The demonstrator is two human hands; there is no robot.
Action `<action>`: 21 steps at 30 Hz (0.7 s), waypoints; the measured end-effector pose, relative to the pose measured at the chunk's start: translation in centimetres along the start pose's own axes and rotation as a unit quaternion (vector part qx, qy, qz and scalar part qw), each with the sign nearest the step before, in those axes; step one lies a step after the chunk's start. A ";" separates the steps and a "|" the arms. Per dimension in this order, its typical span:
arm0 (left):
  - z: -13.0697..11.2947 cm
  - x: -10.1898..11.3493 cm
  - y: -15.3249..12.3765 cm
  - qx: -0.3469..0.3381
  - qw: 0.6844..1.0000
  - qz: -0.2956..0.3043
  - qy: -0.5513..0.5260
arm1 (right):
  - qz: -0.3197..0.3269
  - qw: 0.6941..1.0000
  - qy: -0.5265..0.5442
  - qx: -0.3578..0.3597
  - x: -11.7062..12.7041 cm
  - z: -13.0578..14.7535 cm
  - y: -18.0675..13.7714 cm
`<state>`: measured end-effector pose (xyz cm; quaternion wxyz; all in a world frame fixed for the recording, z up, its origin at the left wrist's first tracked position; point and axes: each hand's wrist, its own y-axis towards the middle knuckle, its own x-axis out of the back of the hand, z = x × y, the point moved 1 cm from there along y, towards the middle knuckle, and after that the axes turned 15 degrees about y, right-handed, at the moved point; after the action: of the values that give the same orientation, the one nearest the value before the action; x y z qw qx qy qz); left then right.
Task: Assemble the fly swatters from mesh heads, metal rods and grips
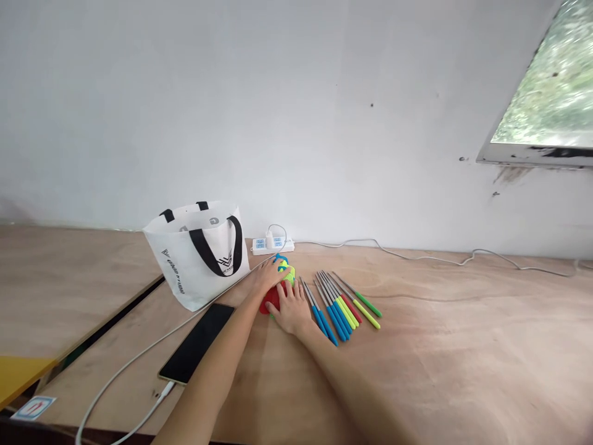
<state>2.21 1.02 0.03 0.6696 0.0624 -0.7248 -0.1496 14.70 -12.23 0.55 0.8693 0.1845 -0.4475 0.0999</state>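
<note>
Small coloured pieces lie bunched on the wooden table under my hands: a yellow-green mesh piece (290, 275), a blue piece (280, 257) and a red piece (272, 300). My left hand (267, 275) rests at the left side of the blue and yellow-green pieces, thumb and fingers apart, some fingertips hidden. My right hand (293, 310) lies flat with spread fingers over the red piece and the lower edge of the yellow-green mesh. Just right of it, several needle files (340, 309) with blue, yellow, red and green handles lie side by side, metal ends pointing away from me.
A white tote bag (199, 259) with black handles stands at the left. Near my left forearm lies a black phone (199, 343) on a charging cable (134, 368). Against the wall sits a power strip (273, 245), its cord running right. A yellow board (23, 374) is at far left.
</note>
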 end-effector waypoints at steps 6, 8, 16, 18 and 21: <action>0.4 0.9 1.4 0.020 0.999 0.001 -0.025 | 0.011 1.000 0.005 0.005 0.3 -0.1 1.8; 0.1 1.4 1.5 0.021 0.999 -0.002 -0.039 | 0.004 1.000 -0.003 0.007 0.3 0.2 1.7; -3.9 5.0 -3.7 -0.030 0.989 -0.084 -0.117 | -0.078 0.991 -0.043 0.098 5.3 -1.3 -1.2; -5.2 6.0 -6.7 -0.055 0.985 -0.101 -0.129 | -0.086 0.994 -0.057 0.048 8.3 -4.1 -2.4; -7.2 6.9 -11.2 -0.146 0.976 -0.104 -0.122 | -0.102 0.990 -0.059 -0.078 12.6 -9.2 -4.9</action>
<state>7.41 -12.59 3.67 0.5591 0.0208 -0.7607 -0.3291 30.44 -12.87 4.79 0.8588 0.1663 -0.4832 -0.0353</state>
